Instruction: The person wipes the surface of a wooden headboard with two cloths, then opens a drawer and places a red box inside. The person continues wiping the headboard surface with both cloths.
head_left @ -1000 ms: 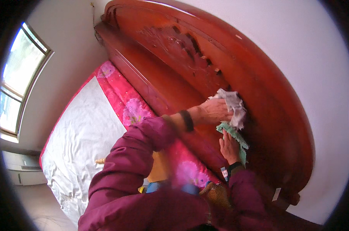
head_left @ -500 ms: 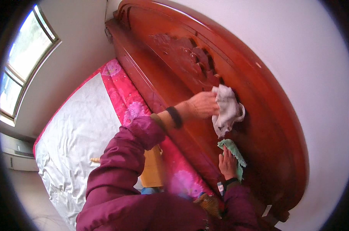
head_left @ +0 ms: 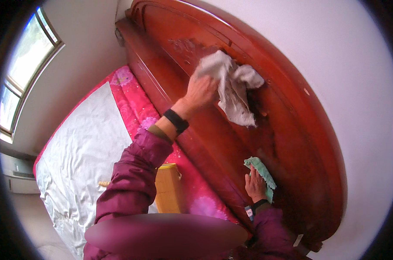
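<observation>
The left hand (head_left: 201,90) is reaching up to about twelve o'clock in the view, its fingers curled shut around a bunch of a grey-white rag (head_left: 232,86), and it is pressing that rag against the carved panel of the wooden headboard (head_left: 291,130). The rag is looking crumpled and limp; one bunched part is sitting against the wood beside the hand, while a loose tail is hanging down toward five o'clock from the knuckles. A black wristband (head_left: 176,121) is circling the left wrist, above the cuff of a maroon sleeve (head_left: 133,177).

The right hand (head_left: 255,185) is sitting low, at about five o'clock, fingers spread fairly flat and pressing a small green cloth (head_left: 261,170) against the lower part of the headboard. The green cloth is folded and is poking out past the fingertips toward twelve o'clock.

The headboard is glossy reddish-brown, arched, with a carved relief near the rag. At about eight o'clock a white sheet (head_left: 81,160) is lying over a pink floral bedcover (head_left: 135,97), and a window (head_left: 25,69) is showing at ten o'clock.
</observation>
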Tool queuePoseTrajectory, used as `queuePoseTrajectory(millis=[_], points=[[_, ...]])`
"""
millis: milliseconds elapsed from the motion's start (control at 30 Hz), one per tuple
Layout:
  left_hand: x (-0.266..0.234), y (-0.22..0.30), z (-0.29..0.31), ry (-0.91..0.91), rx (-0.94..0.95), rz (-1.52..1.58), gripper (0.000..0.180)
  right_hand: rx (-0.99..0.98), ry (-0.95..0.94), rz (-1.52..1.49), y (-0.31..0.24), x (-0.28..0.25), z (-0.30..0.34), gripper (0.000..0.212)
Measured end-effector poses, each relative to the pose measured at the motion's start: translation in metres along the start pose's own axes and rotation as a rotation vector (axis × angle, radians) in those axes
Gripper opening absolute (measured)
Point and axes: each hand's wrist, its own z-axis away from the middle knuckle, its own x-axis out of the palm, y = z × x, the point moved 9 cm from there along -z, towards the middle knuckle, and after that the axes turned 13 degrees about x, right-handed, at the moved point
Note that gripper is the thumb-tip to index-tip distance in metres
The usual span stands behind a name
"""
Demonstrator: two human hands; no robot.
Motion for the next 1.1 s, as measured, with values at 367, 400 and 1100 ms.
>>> queuePoseTrajectory(millis=[367, 400, 1100], points=[[0.004, -0.022, -0.042, 0.049, 0.125, -0.096, 0.025, -0.046, -0.079, -0.089, -0.035, 0.03, -0.077, 0.05], [0.005, -0.022, -0.043, 0.054, 0.147, -0.047, 0.025, -0.089, -0.041, -0.075, -0.041, 0.031, -0.083, 0.049], [0.033, -0.098, 0.013, 0.258, -0.139, -0.047, 0.046, -0.17, 0.025, 0.029, -0.059, 0.046, -0.096, 0.052]])
